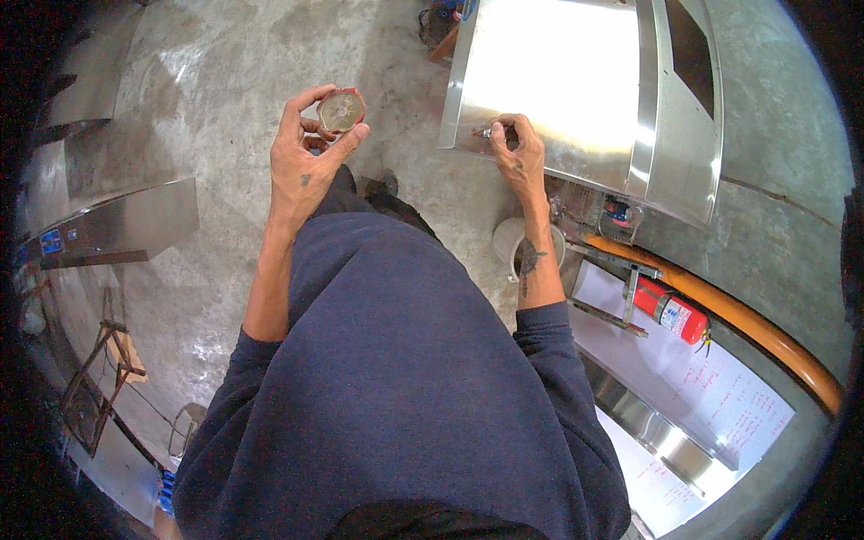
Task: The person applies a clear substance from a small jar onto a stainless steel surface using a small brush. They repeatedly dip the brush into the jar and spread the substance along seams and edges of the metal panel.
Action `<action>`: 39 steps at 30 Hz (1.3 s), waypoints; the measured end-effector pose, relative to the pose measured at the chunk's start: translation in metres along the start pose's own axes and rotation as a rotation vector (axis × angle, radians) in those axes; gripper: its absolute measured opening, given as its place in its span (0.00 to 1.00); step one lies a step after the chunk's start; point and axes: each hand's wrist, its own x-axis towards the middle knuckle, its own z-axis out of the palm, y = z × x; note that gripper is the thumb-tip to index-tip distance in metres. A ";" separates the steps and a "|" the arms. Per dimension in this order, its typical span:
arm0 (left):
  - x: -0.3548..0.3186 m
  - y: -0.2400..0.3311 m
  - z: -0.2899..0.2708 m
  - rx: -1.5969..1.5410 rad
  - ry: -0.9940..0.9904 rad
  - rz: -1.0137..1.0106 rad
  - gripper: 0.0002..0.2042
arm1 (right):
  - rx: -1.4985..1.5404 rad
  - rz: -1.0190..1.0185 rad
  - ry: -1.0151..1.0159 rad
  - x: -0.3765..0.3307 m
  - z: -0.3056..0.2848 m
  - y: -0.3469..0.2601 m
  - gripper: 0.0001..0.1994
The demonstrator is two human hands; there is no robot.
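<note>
My left hand (306, 171) is raised over the floor, thumb and fingers closed round the sides of a small round tin (341, 112) with a red edge. Its greyish-brown face is turned up, with a paler patch in the middle. Off to the right, my right hand (522, 162) is at the near left corner of a shiny stainless steel panel or worktop (612, 148). Thumb and fingers there are bent together in a pinch. A small shiny bit (483, 133) shows at the fingertips, too small to name. Whether those fingers touch the steel, I cannot tell.
Below the steel top are a wire basket (576, 202) and a pale bucket (508, 238). A red fire extinguisher (670, 310) lies beside a thick orange pipe (747, 310) and a white written board (747, 405). A steel box-like piece (135, 220) stands left on the concrete floor (225, 108).
</note>
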 end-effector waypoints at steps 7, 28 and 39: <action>-0.001 0.000 0.001 0.001 0.003 0.000 0.30 | -0.005 0.021 0.015 0.000 0.002 -0.002 0.10; 0.000 0.004 0.001 0.041 -0.064 -0.007 0.31 | 0.154 0.090 0.439 -0.028 0.023 -0.006 0.11; -0.011 0.013 0.015 0.004 -0.147 -0.076 0.30 | 0.523 0.237 0.473 -0.028 -0.006 -0.079 0.12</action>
